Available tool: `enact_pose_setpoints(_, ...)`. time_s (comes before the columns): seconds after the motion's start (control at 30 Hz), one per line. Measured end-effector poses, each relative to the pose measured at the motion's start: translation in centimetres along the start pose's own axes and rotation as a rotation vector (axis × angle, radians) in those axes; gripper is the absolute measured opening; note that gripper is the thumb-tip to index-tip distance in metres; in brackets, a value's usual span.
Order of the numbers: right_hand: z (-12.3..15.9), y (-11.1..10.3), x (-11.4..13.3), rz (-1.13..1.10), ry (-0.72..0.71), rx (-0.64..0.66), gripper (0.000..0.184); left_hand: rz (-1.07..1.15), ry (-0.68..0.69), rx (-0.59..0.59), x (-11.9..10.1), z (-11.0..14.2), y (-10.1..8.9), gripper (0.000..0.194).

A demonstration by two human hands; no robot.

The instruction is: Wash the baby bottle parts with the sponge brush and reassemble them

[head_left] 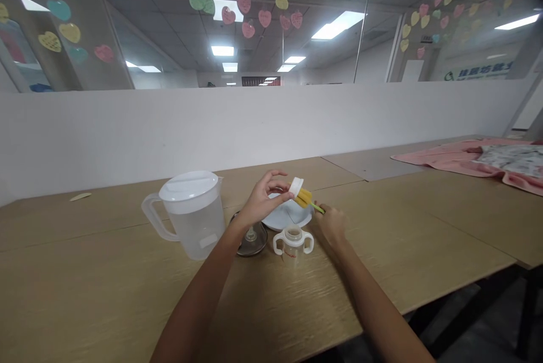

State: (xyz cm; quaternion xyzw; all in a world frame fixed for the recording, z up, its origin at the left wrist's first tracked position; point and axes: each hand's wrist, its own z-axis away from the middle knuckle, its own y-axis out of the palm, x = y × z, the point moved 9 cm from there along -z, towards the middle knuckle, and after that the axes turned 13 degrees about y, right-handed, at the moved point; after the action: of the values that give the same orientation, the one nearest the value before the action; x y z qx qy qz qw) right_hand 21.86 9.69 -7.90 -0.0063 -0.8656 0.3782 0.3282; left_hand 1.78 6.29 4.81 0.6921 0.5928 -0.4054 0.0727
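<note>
While aloft, hands (270,195) near plate edge (276,223).

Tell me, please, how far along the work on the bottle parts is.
Taken apart already: the bottle stands open on the table. In hand: the left hand holds a white ring against the yellow brush, which the right hand grips by its green handle. Probably left: finishing the ring and refitting it, as the bottle's mouth is bare. I cannot tell whether the clear piece on the dark dish is clean.
</note>
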Motion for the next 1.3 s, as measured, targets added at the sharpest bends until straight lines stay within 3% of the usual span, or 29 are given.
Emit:
enact_pose_setpoints(0.17, 1.1, -1.3, 1.1, -0.115, -0.18, -0.187, 0.048, -0.65, 0.015, 0.118, -1.0, -0.1, -0.8, 0.031)
enact_pose_setpoints(0.27, 1.2, -1.9, 0.8, -0.172, -0.176, -0.259, 0.048, -0.954, 0.015, 0.138, -0.9, 0.0, -1.9, 0.033)
enact_pose_setpoints(0.33, 0.9, -2.3, 0.3, -0.199, -0.133, -0.292, 0.05, -1.065, -0.057, 0.216, 0.1, 0.4, -2.6, 0.033)
enact_pose_setpoints(0.5, 0.5, -2.8, 0.0, -0.229, -0.094, -0.286, 0.049, -0.991, -0.375, 0.538, 4.5, 3.0, -3.8, 0.035)
enact_pose_setpoints(0.7, 0.6, -2.9, 0.2, -0.242, -0.078, -0.266, 0.048, -0.957, -0.495, 0.671, 7.5, 4.1, -3.9, 0.034)
enact_pose_setpoints(0.9, 0.7, -2.8, 0.1, -0.256, -0.06, -0.257, 0.048, -0.967, -0.551, 0.7, 9.3, 4.9, -3.2, 0.055)
enact_pose_setpoints(1.3, 0.6, -2.0, 0.0, -0.22, -0.036, -0.173, 0.047, -0.906, -0.542, 0.61, 9.1, 5.2, -3.0, 0.057)
